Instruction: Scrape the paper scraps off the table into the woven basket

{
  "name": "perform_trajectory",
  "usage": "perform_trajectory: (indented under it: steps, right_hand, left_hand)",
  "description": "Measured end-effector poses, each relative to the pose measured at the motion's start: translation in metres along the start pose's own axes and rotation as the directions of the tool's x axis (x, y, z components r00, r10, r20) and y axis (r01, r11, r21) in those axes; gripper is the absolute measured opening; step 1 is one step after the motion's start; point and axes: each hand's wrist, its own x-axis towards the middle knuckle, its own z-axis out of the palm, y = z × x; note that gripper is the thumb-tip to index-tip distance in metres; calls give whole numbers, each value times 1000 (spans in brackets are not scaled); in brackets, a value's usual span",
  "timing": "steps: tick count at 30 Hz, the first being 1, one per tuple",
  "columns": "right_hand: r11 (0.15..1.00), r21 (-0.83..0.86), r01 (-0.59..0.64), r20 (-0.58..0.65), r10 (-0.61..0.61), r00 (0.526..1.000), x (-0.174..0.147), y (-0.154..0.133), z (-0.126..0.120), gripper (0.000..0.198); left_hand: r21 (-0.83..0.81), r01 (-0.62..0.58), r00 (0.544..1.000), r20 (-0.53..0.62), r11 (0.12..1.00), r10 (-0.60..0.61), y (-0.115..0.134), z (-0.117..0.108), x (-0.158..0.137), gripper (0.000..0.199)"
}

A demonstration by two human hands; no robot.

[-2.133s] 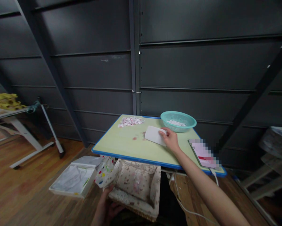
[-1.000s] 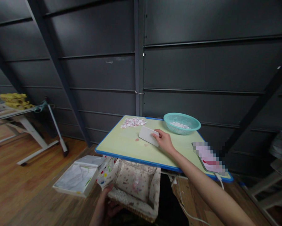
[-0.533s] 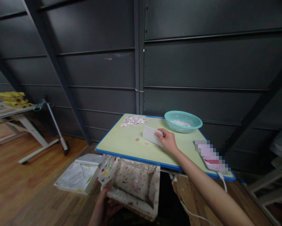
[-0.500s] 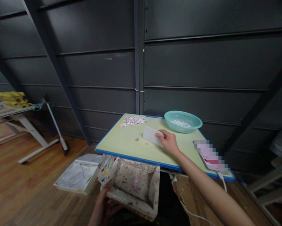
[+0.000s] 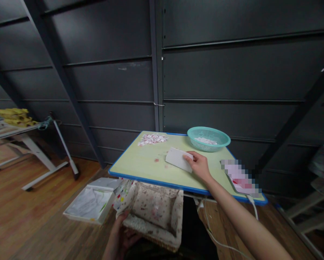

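My right hand (image 5: 199, 167) pinches a white rectangular card (image 5: 176, 158) by its right end, and the card slants over the yellow-green tabletop (image 5: 140, 162). Whether its lower edge touches the surface is hard to tell. Small reddish specks lie just left of the card. Below the front edge of the table, my left hand (image 5: 121, 233) grips the left side of a cloth-lined basket (image 5: 151, 230). Dark spots mark the pale lining, and some fingers are hidden under the basket. A pile of small white and reddish pieces (image 5: 152, 139) sits at the table's far left.
A teal plastic basin (image 5: 223, 140) with white pieces inside stands at the back right. A phone (image 5: 240, 178) with a white cable lies at the right edge. An open white box (image 5: 87, 206) rests at lower left. A dark panelled wall (image 5: 118, 86) rises behind the table.
My right hand and the card have shifted slightly to the right across the tabletop. The basket and my left hand have stayed about where they were.
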Motion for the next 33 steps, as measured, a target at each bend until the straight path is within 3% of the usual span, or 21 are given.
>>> perform_trajectory:
  steps: [10, 15, 21, 26, 31, 33]
  right_hand:
    - [986, 129, -109, 28, 106, 994, 4, -1, 6, 47]
    - [984, 140, -110, 170, 86, 982, 5, 2, 8, 46]
    - [975, 175, -138, 182, 106, 978, 3, -1, 10, 49]
    - [954, 225, -199, 365, 107, 925, 1, -6, 10, 49]
    - [953, 228, -198, 330, 115, 937, 0, -9, 11, 49]
    - [957, 219, -190, 369, 99, 924, -1, -12, 12, 46]
  left_hand:
    - [-40, -25, 1000, 6, 999, 25, -12, 4, 3, 61]
    - [-32, -8, 998, 58, 999, 10, -10, 6, 4, 65]
    - [-36, -8, 999, 45, 999, 9, -8, 15, 3, 57]
    - [-40, 5, 998, 65, 999, -2, -7, 19, 3, 59]
    - [-29, 14, 996, 85, 999, -12, -11, 17, 6, 62]
    - [-26, 18, 996, 88, 999, -16, -11, 17, 5, 62]
